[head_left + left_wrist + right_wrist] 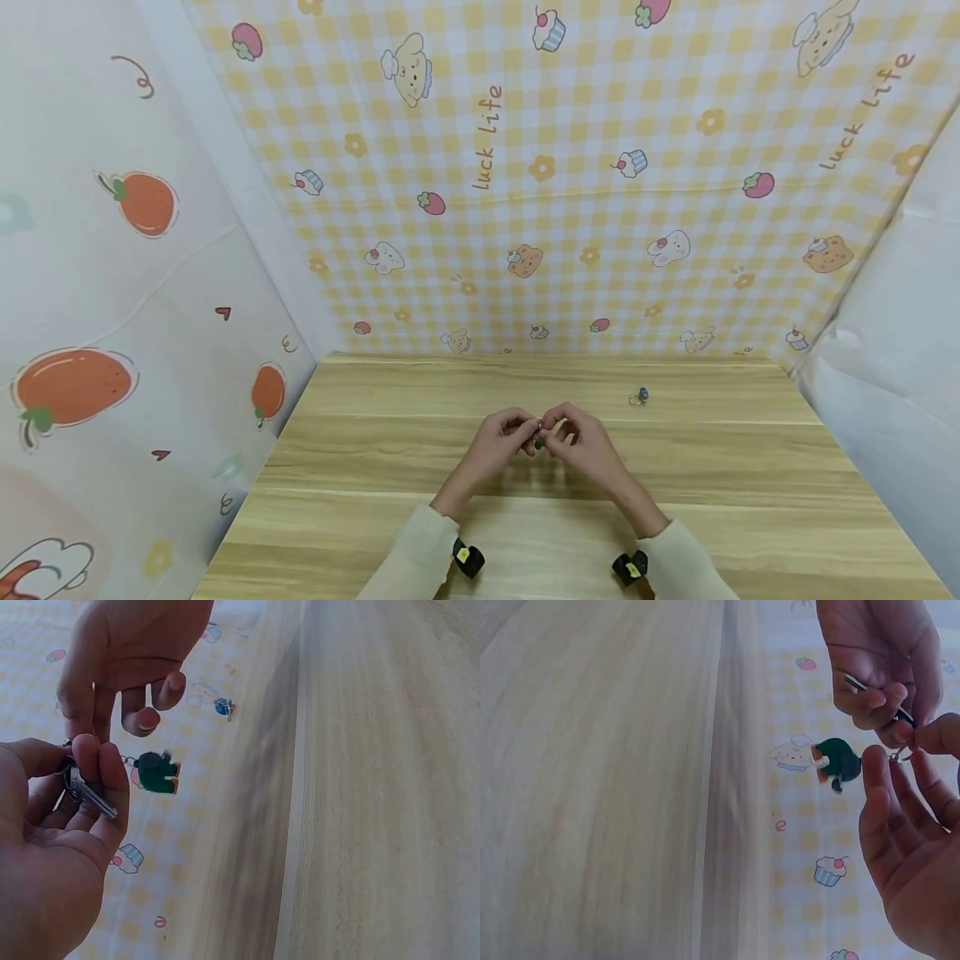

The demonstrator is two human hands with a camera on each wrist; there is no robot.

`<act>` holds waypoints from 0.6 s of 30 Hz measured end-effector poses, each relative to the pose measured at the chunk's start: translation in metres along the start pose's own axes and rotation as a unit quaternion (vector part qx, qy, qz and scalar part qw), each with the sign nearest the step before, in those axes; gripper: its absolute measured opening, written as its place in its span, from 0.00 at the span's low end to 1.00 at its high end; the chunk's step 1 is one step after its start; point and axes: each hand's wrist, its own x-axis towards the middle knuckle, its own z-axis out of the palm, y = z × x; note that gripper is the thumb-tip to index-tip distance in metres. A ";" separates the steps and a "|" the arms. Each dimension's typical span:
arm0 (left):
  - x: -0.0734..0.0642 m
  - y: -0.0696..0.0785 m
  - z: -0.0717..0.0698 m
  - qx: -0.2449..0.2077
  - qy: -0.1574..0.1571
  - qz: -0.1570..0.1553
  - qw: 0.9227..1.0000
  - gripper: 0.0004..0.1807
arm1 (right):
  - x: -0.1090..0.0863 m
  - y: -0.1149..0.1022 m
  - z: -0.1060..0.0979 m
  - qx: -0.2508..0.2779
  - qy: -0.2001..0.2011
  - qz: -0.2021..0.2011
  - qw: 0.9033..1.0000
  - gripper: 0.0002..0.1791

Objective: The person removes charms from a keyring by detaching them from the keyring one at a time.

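My left hand (501,439) holds a metal key (97,801) in its curled fingers, the shaft sticking out past the fingertips. Opposite it, my right hand (581,440) pinches a thin key ring (901,756) between thumb and fingers. A dark green figure charm (157,772) with orange-tipped feet dangles by a short chain from that ring. Both hands meet fingertip to fingertip above the table. Fingers partly cover the ring, so I cannot tell whether the key is threaded on it.
Farther back on the wooden table (375,467) and to the right lies a blue charm (642,395) with a ring. A yellow checked cloth (510,225) hangs behind the table, with pale sheets on both sides. Each wrist wears a black camera band (468,558).
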 end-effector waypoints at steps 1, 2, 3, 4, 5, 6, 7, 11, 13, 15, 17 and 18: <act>0.000 0.000 0.000 -0.003 0.003 0.000 1.000 0.14 | 0.000 0.000 0.001 -0.012 0.007 -0.004 1.000 0.03; 0.000 0.000 0.000 -0.005 0.006 0.001 1.000 0.14 | 0.001 0.000 0.002 -0.025 0.013 -0.009 1.000 0.03; 0.000 0.000 0.000 -0.007 0.009 0.003 1.000 0.14 | 0.001 0.000 0.003 -0.037 0.018 -0.018 0.999 0.03; 0.000 0.000 0.001 -0.009 0.011 0.003 1.000 0.13 | 0.001 0.000 0.003 -0.049 0.022 -0.027 0.998 0.03; 0.000 0.000 0.001 -0.011 0.013 0.005 1.000 0.13 | 0.001 0.000 0.004 -0.060 0.026 -0.038 0.997 0.03; 0.000 0.000 0.001 -0.012 0.014 0.006 1.000 0.13 | 0.001 0.000 0.004 -0.067 0.029 -0.047 0.996 0.03; 0.000 0.001 0.001 -0.013 0.016 0.006 1.000 0.13 | 0.001 0.000 0.005 -0.075 0.033 -0.058 0.995 0.03; 0.000 0.001 0.002 -0.012 0.021 0.012 1.000 0.11 | 0.001 0.001 0.005 -0.098 0.044 -0.092 0.990 0.07; -0.001 0.000 0.002 -0.009 0.022 0.012 1.000 0.11 | 0.001 0.001 0.005 -0.106 0.045 -0.097 0.989 0.11; 0.000 0.000 0.002 -0.007 0.022 0.011 1.000 0.11 | 0.001 0.002 0.005 -0.111 0.043 -0.094 0.988 0.11; 0.000 0.000 0.002 -0.003 0.021 0.007 1.000 0.10 | 0.001 0.001 0.005 -0.104 0.038 -0.080 0.991 0.10; 0.000 -0.001 0.003 -0.001 0.022 0.006 1.000 0.10 | 0.001 0.001 0.005 -0.096 0.034 -0.070 0.992 0.09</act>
